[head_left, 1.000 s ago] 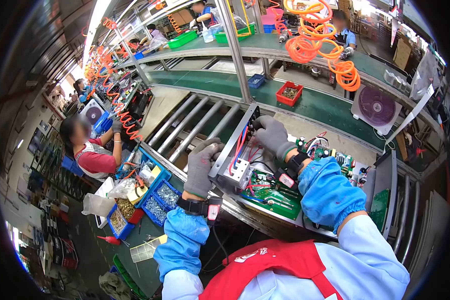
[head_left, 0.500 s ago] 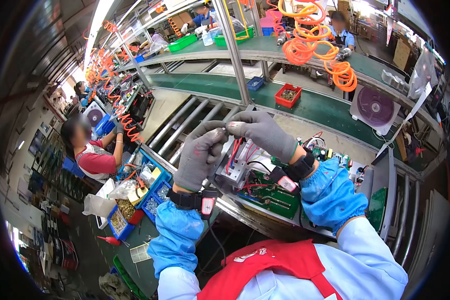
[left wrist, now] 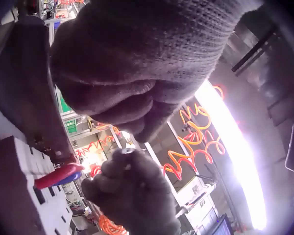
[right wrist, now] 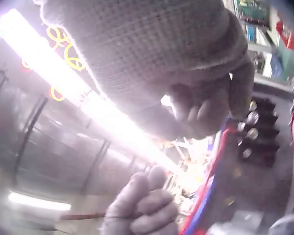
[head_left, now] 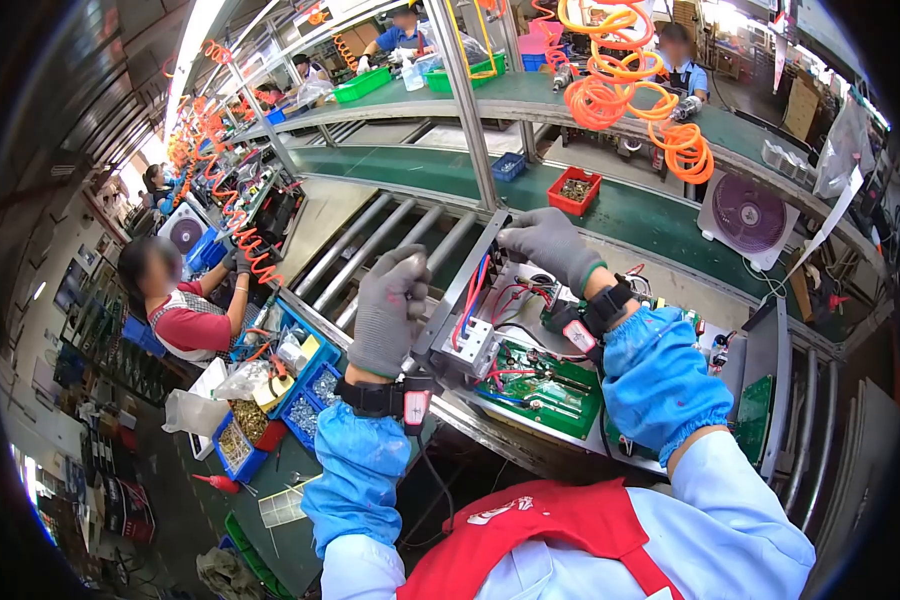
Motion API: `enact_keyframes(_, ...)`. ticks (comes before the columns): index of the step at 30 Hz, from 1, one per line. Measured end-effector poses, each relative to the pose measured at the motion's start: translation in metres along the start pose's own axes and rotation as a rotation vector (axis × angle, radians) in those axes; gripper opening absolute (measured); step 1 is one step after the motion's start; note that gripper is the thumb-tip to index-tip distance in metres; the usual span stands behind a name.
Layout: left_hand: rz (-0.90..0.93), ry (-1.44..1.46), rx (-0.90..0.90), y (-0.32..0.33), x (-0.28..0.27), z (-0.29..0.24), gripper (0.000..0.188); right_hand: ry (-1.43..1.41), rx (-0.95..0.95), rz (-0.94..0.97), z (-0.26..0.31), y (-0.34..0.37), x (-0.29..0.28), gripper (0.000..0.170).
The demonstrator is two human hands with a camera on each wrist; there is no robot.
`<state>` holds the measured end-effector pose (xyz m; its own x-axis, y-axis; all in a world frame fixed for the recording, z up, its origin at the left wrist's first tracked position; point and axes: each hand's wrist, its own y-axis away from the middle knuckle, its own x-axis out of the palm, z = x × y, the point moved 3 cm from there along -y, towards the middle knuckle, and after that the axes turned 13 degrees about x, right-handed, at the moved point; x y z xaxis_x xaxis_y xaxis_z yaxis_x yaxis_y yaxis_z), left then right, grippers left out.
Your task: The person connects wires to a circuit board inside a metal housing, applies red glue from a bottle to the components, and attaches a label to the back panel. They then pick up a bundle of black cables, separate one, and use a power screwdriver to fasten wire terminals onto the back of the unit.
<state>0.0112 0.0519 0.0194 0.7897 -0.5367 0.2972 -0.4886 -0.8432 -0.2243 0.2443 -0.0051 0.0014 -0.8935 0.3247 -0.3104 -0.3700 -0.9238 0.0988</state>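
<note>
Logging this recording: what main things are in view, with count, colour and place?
metal panel: one, grey, centre
wires: several, red and blue, beside panel
circuit boards: several, green, right of panel
rollers: several, grey, left of panel
bin: one, red, beyond panel
tubs: several, blue, lower left
fans: two, white and purple, far left and right
hoses: several, orange, overhead
small piece: one, silvery, in right hand
left hand: one, grey-gloved, left of panel
right hand: one, grey-gloved, panel's far end

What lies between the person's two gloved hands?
In the head view, a grey metal panel, with red and blue wires beside it, stands between the left hand and the right hand.
</note>
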Motion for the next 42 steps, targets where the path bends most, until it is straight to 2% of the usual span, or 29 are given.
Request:
enact_keyframes(2, -0.093, 0.207, -0.016, -0.007, -0.013, 0.022, 0.033, 0.150, 0.051, -0.161, -0.034, -0.028, -0.004, 0.033)
enact_keyframes(3, 0.027, 0.247, -0.026, -0.009, -0.016, 0.025, 0.033, 0.212, 0.036, -0.196, -0.038, -0.030, -0.002, 0.033)
enact_keyframes(5, -0.081, 0.223, -0.060, -0.008, -0.021, 0.039, 0.031, 0.338, 0.005, -0.260, -0.043, -0.032, 0.006, 0.033)
enact_keyframes(6, -0.137, 0.208, -0.080, -0.005, -0.021, 0.039, 0.030, 0.325, 0.012, -0.254, -0.041, -0.032, 0.008, 0.033)
enact_keyframes(8, -0.101, 0.209, -0.077, -0.003, -0.025, 0.038, 0.030, 0.302, 0.025, -0.239, -0.037, -0.029, 0.011, 0.033)
enact_keyframes(13, -0.061, 0.257, -0.078, -0.008, -0.036, 0.048, 0.033, 0.381, -0.022, -0.338, -0.042, -0.028, 0.017, 0.033)
enact_keyframes(16, -0.142, 0.309, -0.086, -0.005, -0.031, 0.046, 0.027, 0.419, -0.012, -0.365, -0.040, -0.023, 0.016, 0.032)
enact_keyframes(20, -0.144, 0.307, -0.120, -0.005, -0.030, 0.049, 0.029, 0.445, -0.013, -0.375, -0.043, -0.024, 0.020, 0.030)
enact_keyframes(23, -0.116, 0.283, -0.126, -0.006, -0.031, 0.050, 0.032, 0.480, -0.085, -0.440, -0.053, -0.032, 0.023, 0.030)
enact_keyframes(26, -0.115, 0.289, -0.143, -0.003, -0.027, 0.045, 0.035, 0.469, -0.127, -0.480, -0.049, -0.028, 0.024, 0.030)
enact_keyframes(29, -0.086, 0.286, -0.144, -0.002, -0.026, 0.043, 0.035, 0.324, -0.092, -0.425, -0.055, -0.033, 0.023, 0.030)
enact_keyframes(30, -0.037, 0.298, -0.136, -0.006, -0.031, 0.050, 0.043, 0.307, -0.112, -0.423, -0.058, -0.038, 0.023, 0.032)
enact_keyframes(32, -0.066, 0.249, -0.112, -0.003, -0.027, 0.048, 0.040, 0.279, 0.007, -0.323, -0.061, -0.045, 0.022, 0.036)
enact_keyframes(36, -0.059, 0.254, -0.117, -0.003, -0.029, 0.047, 0.042, 0.234, 0.045, -0.309, -0.055, -0.041, 0.023, 0.039)
enact_keyframes(39, -0.079, 0.268, -0.128, 0.000, -0.029, 0.045, 0.044, 0.175, -0.023, -0.408, -0.054, -0.036, 0.024, 0.037)
enact_keyframes(42, -0.118, 0.241, -0.111, 0.001, -0.027, 0.046, 0.037, 0.116, 0.040, -0.325, -0.054, -0.038, 0.024, 0.029)
